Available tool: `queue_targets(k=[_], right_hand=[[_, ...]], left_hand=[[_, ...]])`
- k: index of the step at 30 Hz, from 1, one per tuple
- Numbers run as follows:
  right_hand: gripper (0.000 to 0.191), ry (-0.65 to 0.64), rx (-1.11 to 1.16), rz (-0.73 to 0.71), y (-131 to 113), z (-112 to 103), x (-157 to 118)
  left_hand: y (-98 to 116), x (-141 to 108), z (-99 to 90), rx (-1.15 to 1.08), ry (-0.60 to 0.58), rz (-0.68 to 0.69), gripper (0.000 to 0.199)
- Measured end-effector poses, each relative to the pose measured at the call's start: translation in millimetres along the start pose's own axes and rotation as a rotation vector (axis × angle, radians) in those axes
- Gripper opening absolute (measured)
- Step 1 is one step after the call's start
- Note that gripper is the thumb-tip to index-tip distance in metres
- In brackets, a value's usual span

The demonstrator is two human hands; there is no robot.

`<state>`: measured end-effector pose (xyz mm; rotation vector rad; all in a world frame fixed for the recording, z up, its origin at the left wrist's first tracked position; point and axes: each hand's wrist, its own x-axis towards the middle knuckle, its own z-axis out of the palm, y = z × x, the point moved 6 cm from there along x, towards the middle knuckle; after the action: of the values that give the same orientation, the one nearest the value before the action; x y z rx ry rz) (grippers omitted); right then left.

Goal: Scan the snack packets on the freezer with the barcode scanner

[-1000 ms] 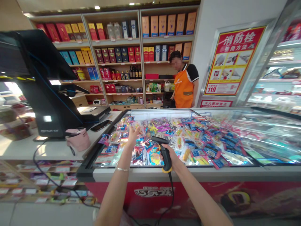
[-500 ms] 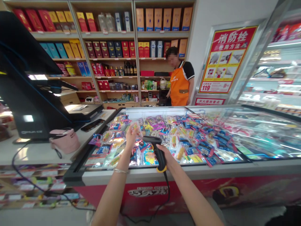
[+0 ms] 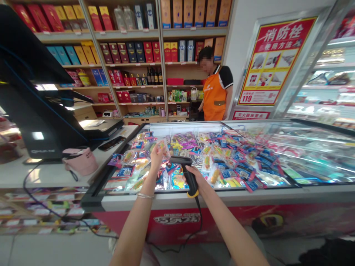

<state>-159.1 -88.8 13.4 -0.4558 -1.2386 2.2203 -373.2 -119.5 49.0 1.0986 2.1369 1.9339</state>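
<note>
My left hand (image 3: 156, 158) is closed on the edge of a small clear packet (image 3: 164, 147) with colourful print, held up above the goods in the freezer. In my right hand (image 3: 197, 178) is a black barcode scanner (image 3: 190, 181) with a yellow trim at its base. The scanner's head points left, toward the packet, with a small gap between them. A black cable runs down from its handle. Beneath both hands, many wrapped ice creams (image 3: 219, 164) in blue, pink, yellow and clear wrappers lie piled up.
The chest freezer (image 3: 227, 196) with a red front spans the middle and right. At left, a counter (image 3: 16, 179) carries a black checkout terminal (image 3: 44, 122), a pink pouch (image 3: 83, 162) and a phone (image 3: 112, 143). A person in an orange apron (image 3: 214, 98) stands behind the freezer, before stocked shelves.
The view has turned slightly left and down, so most of the surroundings sit a little further right. Both hands keep their holds, and the packet and scanner stay nearly the same distance apart.
</note>
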Motion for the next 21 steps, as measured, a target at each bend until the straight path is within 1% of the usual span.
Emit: queue_targets(k=[4,10,17,21], right_hand=[[0.037,-0.027,-0.016,-0.006,-0.5,1.3,-1.4],[0.036,-0.006,-0.001,0.000,1.6,-1.4,0.1],[0.037,-0.025,-0.049,-0.006,-0.1,0.4,-0.2],[0.036,-0.041,-0.046,-0.015,0.3,0.2,-0.8]], left_hand=[[3.5,-1.1,-0.9,0.001,-0.004,0.037,0.045],[1.0,-0.7,0.1,-0.005,-0.008,0.020,0.044],[2.2,-0.9,-0.3,0.022,-0.011,0.031,0.044],[4.1,-1.7,-0.9,0.002,-0.015,0.018,0.045]])
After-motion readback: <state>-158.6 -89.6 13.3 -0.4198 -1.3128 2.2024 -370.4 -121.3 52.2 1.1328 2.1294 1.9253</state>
